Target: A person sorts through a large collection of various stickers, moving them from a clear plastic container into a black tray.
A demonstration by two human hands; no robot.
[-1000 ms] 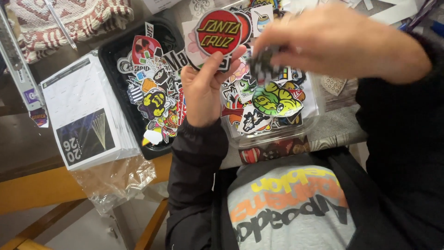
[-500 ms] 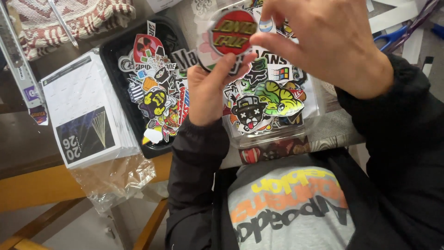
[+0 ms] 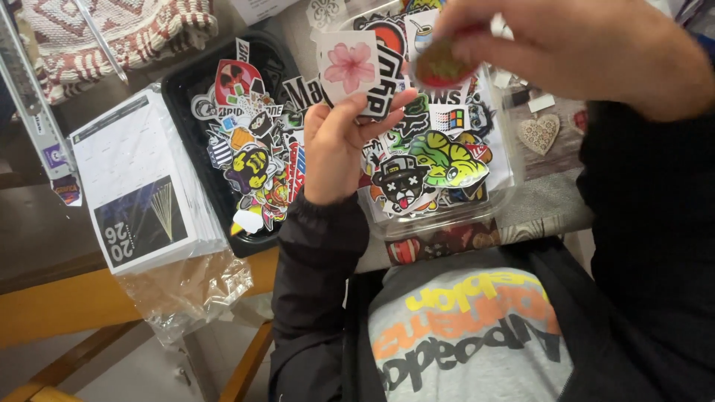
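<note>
Left hand (image 3: 339,145) pinches a pink flower sticker (image 3: 348,67); right hand (image 3: 566,48) grips a round sticker (image 3: 445,68) above the clear tray (image 3: 447,223). Many stickers remain unsorted there.

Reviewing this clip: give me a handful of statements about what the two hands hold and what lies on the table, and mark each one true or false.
1. The left hand holds up a white sticker with a pink flower. True.
2. The right hand is empty and rests flat on the table. False: it is raised and pinches a small round sticker, blurred, reddish at the rim.
3. A black tray heaped with stickers lies to the left of a clear tray that also holds stickers. True.
4. The stack of white printed pads sits inside the black tray. False: it lies beside it, on its left.
5. A small heart-shaped ornament lies on the table right of the clear tray. True.
</note>
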